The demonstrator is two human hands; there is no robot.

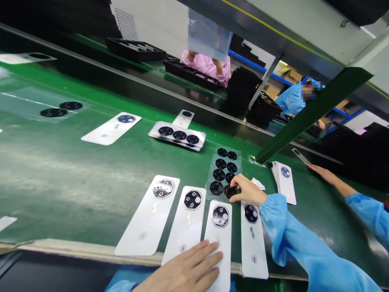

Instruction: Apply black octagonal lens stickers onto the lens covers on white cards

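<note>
My left hand (pixel 194 267) lies palm down with its fingers spread over the lower part of a white panel (pixel 219 239) that has a round camera-shaped piece near its top. My right hand (pixel 247 190), in a blue sleeve, pinches at the lower right black disc (pixel 229 191) on a clear sheet (pixel 209 178) of several black discs. Another white panel (pixel 254 243) lies partly under my right wrist. Two more white panels (pixel 148 219) (pixel 187 221) stand in line to the left.
Beyond lie a stack of panels with black discs (pixel 178 135), a single panel (pixel 111 129) and a sheet with two discs (pixel 22 106). At right, another person's hand (pixel 323 173) reaches past stacked panels (pixel 285 184). A green post (pixel 313 115) rises behind.
</note>
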